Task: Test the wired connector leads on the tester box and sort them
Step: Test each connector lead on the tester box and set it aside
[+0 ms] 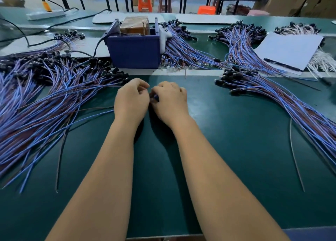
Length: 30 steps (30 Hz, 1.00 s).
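A: Green matting covers the bench (236, 149), and both bare forearms reach out over it to the middle. What are the hands doing?

B: The left hand (131, 99) and right hand (170, 100) sit knuckle to knuckle, fingers curled. Between them a small black connector (155, 98) shows, pinched by the right hand's fingertips; the left hand's fingers curl in toward it, though whether they actually hold it I cannot tell

A: And the wires of that lead?

B: A thin blue and brown pair (94, 110) runs off to the left from under the left hand, lying on the mat

A: Where is the tester box?

B: The blue tester box (134, 49) stands just beyond the hands, a black cable leaving its left side. A big heap of leads (36, 104) fans out on the left, another bundle (291, 102) lies on the right, and more (183, 48) sit far right of the box beside a white sheet (287, 49) with a pen on it
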Motion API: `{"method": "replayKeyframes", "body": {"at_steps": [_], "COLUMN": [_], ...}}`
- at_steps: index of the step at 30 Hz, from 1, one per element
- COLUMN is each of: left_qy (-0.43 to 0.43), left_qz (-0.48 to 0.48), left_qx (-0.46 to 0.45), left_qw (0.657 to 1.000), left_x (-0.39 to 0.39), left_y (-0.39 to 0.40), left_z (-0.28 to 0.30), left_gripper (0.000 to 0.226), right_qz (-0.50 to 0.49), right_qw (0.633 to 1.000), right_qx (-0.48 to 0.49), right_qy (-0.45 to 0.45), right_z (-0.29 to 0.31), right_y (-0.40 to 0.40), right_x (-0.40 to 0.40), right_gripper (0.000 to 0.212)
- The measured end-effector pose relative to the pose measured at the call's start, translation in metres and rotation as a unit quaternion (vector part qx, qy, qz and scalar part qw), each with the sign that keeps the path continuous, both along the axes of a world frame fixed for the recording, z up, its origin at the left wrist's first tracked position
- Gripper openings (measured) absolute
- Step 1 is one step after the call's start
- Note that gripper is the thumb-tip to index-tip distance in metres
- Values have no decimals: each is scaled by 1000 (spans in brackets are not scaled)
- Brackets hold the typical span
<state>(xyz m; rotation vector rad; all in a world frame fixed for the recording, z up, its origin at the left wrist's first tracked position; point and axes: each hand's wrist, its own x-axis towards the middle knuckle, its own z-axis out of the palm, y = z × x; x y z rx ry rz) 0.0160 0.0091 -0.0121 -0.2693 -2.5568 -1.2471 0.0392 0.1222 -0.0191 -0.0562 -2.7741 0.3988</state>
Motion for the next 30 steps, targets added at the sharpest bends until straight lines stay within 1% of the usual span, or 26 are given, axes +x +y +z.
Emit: {"method": "replayKeyframes", "body": {"at_steps": [3, 4, 5, 6, 7, 8, 9, 11, 12, 13, 15, 16, 18, 20, 21, 23, 24, 26, 27, 28, 30], "left_qy": [19, 36, 62, 87, 99, 89, 56, -53, -104, -143, -183, -186, -177, -166, -162, -165, -176, -209, -223, -229, -218], "left_qz": [-80, -102, -114, -120, -119, -115, -107, -82, -68, -56, -43, -37, -27, -23, -29, -65, -89, -132, -143, -149, -162], "left_qx": [116, 141, 152, 157, 163, 170, 181, 212, 233, 271, 386, 434, 501, 542, 550, 552, 546, 515, 481, 432, 342], "left_qw": [990, 984, 980, 976, 974, 975, 976, 972, 964, 950, 903, 881, 847, 824, 819, 815, 814, 820, 836, 859, 900], "left_x": [8, 11, 14, 16, 16, 15, 13, 6, 2, -2, -8, -10, -12, -12, -12, -11, -11, -8, -5, -3, 5], "left_y": [16, 21, 26, 28, 29, 29, 28, 25, 24, 23, 19, 16, 11, 5, 3, 0, 0, 5, 9, 15, 25], "left_z": [2, 3, 4, 4, 4, 2, 1, -1, -1, 0, 5, 8, 11, 12, 11, 12, 11, 11, 10, 9, 9], "left_gripper": [22, 19, 16, 12, 9, 8, 12, 21, 23, 22, 16, 15, 16, 18, 19, 23, 26, 28, 27, 25, 23], "right_qz": [-27, -43, -60, -74, -89, -108, -126, -131, -113, -86, -26, 4, 59, 100, 110, 110, 101, 79, 70, 64, 59], "right_qw": [999, 998, 992, 979, 957, 932, 912, 884, 874, 871, 878, 883, 894, 899, 899, 898, 890, 857, 843, 834, 821], "right_qx": [-12, -40, -98, -179, -268, -337, -380, -439, -464, -477, -475, -469, -444, -420, -414, -419, -442, -509, -532, -546, -563], "right_qy": [29, 39, 52, 62, 69, 78, 86, 95, 94, 86, 53, 30, -24, -78, -92, -75, -50, 4, 26, 43, 68], "right_z": [2, 2, 3, 5, 7, 9, 10, 14, 15, 16, 16, 16, 16, 17, 17, 18, 18, 19, 19, 19, 17], "right_y": [3, 3, 4, 4, 5, 8, 11, 16, 18, 18, 17, 15, 12, 10, 9, 9, 9, 9, 9, 9, 9], "right_x": [4, 6, 7, 9, 11, 11, 12, 14, 14, 15, 16, 17, 18, 20, 21, 21, 20, 18, 17, 16, 14], "right_gripper": [18, 15, 12, 10, 8, 6, 6, 14, 17, 19, 19, 20, 20, 16, 14, 19, 23, 26, 24, 22, 18]}}
